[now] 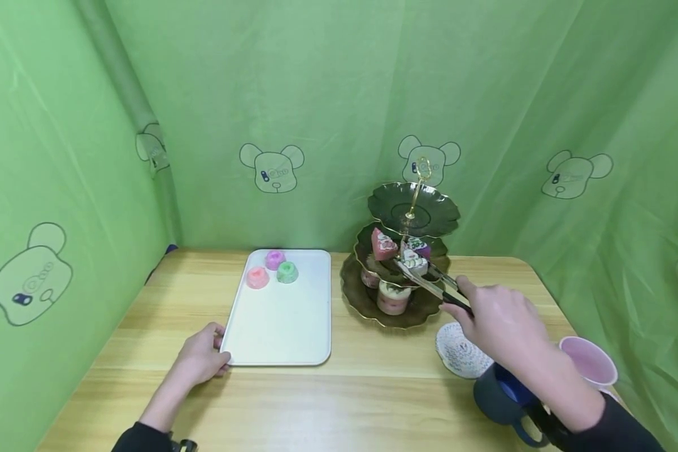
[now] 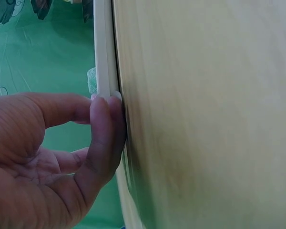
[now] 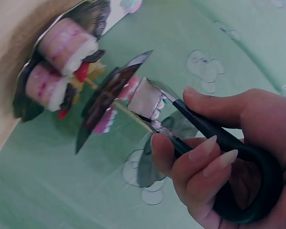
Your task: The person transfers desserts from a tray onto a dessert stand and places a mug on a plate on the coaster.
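Note:
My left hand pinches the near-left corner of a white tray between thumb and fingers; the left wrist view shows the fingertips at its rim. Three small ring-shaped sweets, pink, purple and green, sit toward the tray's far left. With my right hand I grip black-handled tongs. Their metal tips are around a white-topped cake slice at the middle tier of a dark three-tier stand. A red slice and a purple slice are beside it.
Layered dessert cups stand on the bottom tier; the top tier bears nothing. Under my right forearm are a dark blue mug, a pale round coaster and a pink cup. Green cloth surrounds the wooden table.

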`<state>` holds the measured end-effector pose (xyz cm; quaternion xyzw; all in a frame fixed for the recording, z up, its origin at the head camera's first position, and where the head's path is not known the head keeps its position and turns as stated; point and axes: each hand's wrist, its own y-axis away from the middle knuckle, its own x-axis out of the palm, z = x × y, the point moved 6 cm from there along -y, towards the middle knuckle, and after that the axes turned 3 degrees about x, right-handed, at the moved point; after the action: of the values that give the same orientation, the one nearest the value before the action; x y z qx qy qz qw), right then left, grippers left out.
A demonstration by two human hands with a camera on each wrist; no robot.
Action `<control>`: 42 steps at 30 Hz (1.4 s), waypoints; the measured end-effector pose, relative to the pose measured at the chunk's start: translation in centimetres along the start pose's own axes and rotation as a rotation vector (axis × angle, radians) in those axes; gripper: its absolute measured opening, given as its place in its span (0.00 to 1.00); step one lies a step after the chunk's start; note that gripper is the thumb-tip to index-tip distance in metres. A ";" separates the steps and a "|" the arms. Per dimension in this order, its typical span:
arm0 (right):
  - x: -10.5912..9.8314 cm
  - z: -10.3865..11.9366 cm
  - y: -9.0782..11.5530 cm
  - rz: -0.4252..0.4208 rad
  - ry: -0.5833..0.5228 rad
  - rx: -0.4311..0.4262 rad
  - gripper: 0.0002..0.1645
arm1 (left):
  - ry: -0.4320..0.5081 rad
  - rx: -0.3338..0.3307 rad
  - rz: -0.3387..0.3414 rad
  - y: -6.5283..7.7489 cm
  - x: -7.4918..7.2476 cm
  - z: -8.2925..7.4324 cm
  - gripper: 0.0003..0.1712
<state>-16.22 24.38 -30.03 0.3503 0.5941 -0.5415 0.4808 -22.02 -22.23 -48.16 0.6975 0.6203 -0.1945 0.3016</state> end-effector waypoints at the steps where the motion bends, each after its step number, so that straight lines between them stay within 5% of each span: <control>1: 0.2 -0.2 -0.2 0.003 -0.002 -0.006 0.24 | 0.000 0.000 -0.001 0.0 0.0 0.0 0.31; 23: 1.7 -1.2 -2.6 0.151 -0.036 -0.015 0.22 | 0.020 0.000 0.003 -0.1 0.1 -0.2 0.31; 42: 2.5 -1.1 -3.3 0.139 -0.074 -0.018 0.21 | 0.019 -0.002 0.004 0.0 0.1 -0.1 0.31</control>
<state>-20.28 24.65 -31.46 0.3662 0.5551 -0.5139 0.5419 -22.04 -22.08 -48.13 0.7002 0.6220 -0.1865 0.2967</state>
